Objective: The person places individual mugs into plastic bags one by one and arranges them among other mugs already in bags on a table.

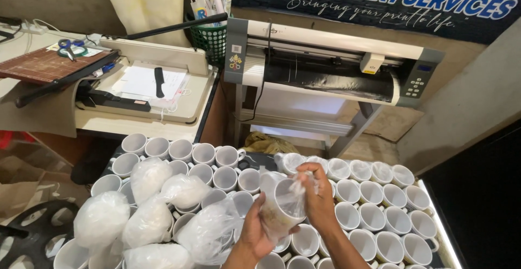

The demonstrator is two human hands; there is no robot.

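My left hand [254,235] grips a white mug [279,204] from below, tilted toward me and still partly in a clear plastic bag. My right hand [317,193] pinches that plastic bag [293,185] at the mug's rim, on its right side. Beneath both hands lie several rows of bare white mugs [374,215], mouths up. To the left, other mugs wrapped in cloudy plastic bags [149,185] sit piled on top of the rows.
A vinyl cutter [325,65] on a stand is behind the mugs. A paper guillotine [146,79] with a black comb on it rests on a table at the left. A green basket [209,36] of rolls stands between them. A dark banner hangs above.
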